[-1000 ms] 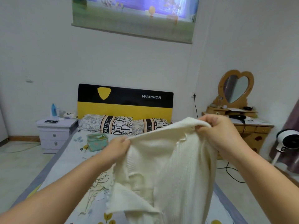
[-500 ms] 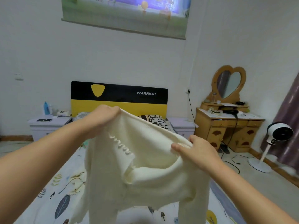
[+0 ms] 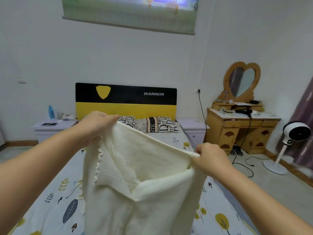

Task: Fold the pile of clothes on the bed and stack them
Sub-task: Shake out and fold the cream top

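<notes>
We have drawn the right hand [image 3: 209, 157] outward; it and the left hand [image 3: 96, 126] pinch the cream ribbed sweater's [image 3: 144, 184] stretched edge above the bed [image 3: 50, 200].

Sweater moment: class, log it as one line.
left hand: grips sweater | right hand: grips sweater | sweater: held over bed, unfolded

Home bedroom: bed [image 3: 50, 200] with black-yellow headboard [image 3: 126, 100], patterned pillows [image 3: 159, 124], nightstand [image 3: 50, 128], wooden dressing table [image 3: 240, 129] with heart-shaped mirror [image 3: 242, 82], standing fan [image 3: 294, 134].
</notes>
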The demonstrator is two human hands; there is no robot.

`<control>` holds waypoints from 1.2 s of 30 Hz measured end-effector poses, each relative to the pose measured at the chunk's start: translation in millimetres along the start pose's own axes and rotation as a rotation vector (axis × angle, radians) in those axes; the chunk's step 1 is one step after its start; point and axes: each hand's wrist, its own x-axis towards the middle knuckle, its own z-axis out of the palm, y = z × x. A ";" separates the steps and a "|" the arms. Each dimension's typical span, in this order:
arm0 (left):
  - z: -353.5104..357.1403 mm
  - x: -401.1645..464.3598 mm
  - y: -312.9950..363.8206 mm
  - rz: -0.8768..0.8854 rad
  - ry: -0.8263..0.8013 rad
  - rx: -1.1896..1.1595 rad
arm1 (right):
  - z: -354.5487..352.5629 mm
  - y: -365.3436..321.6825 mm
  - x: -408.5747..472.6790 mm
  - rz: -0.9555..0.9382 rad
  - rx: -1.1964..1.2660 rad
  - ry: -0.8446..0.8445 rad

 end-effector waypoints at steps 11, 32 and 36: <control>-4.4 -26.1 -47.6 0.000 -0.706 0.313 | -7.0 24.0 3.9 0.088 0.523 -0.045; 17.5 -52.1 -159.8 -0.095 -0.583 0.276 | 32.9 86.1 0.1 -0.106 0.436 -0.651; -3.4 -63.8 -161.2 -0.223 -1.008 0.168 | 47.7 87.6 -10.1 -0.065 0.506 -0.470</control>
